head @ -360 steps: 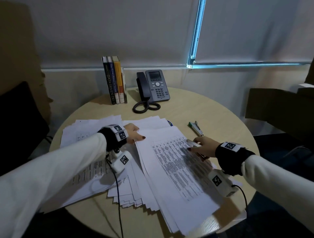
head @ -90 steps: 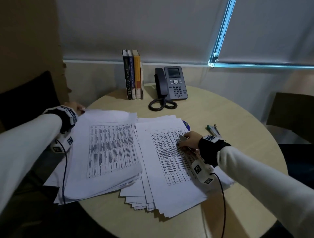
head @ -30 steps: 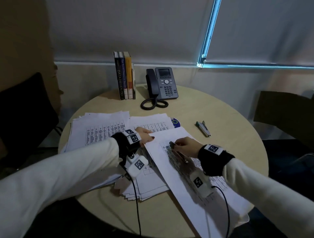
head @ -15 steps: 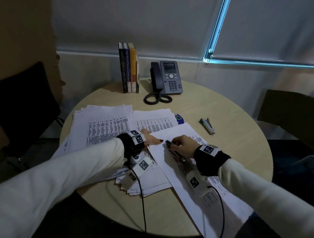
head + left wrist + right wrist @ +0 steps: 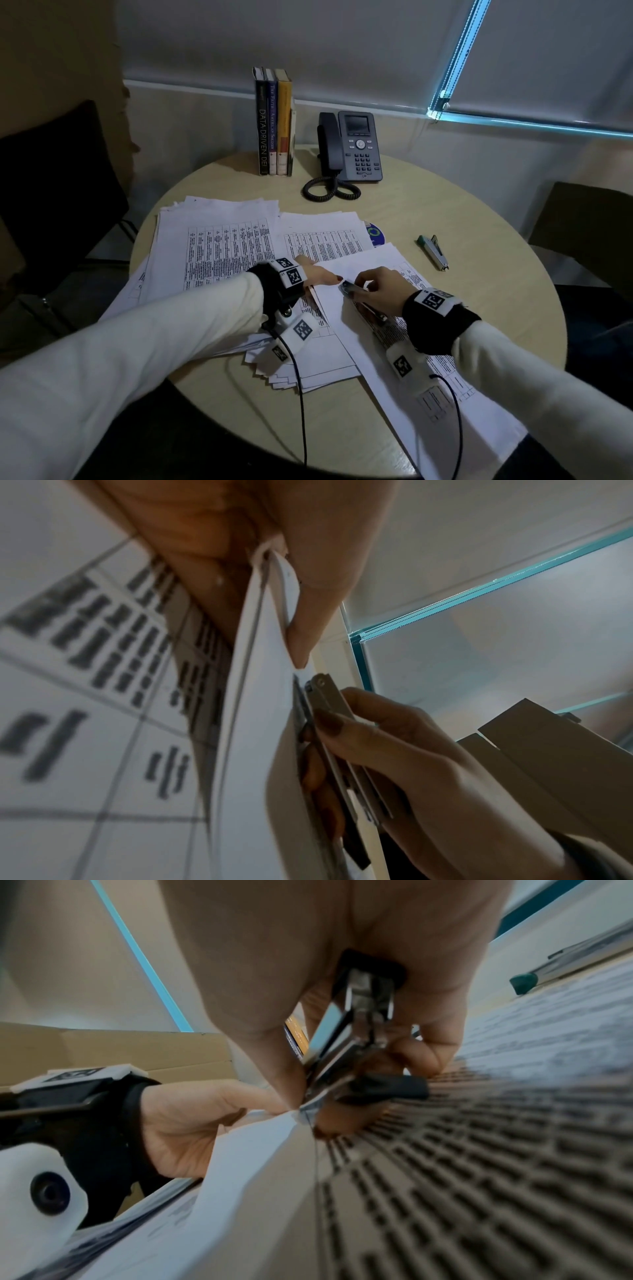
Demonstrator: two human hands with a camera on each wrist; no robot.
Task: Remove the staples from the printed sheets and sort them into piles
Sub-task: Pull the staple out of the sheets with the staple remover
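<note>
- Two hands meet at one corner of the stapled sheets (image 5: 373,308), which lie slantwise on the round table (image 5: 479,342), their near end hanging past its front edge.
- Left hand (image 5: 317,274) pinches that corner between thumb and fingers, as the left wrist view shows.
- Right hand (image 5: 380,291) is clenched round a metal staple remover (image 5: 349,287), its tip at the corner; the staple itself is too small to make out.
- Best to keep the pinch close beside the tip and lever gently, so the paper does not tear.
- Sorted piles (image 5: 222,246) lie to the left, overlapping; a second tool (image 5: 434,251) lies apart on the right.
- Open table lies beyond the right hand; phone (image 5: 356,147) and books (image 5: 274,120) stand well back.
- Overhanging sheets could slide off if tugged.
</note>
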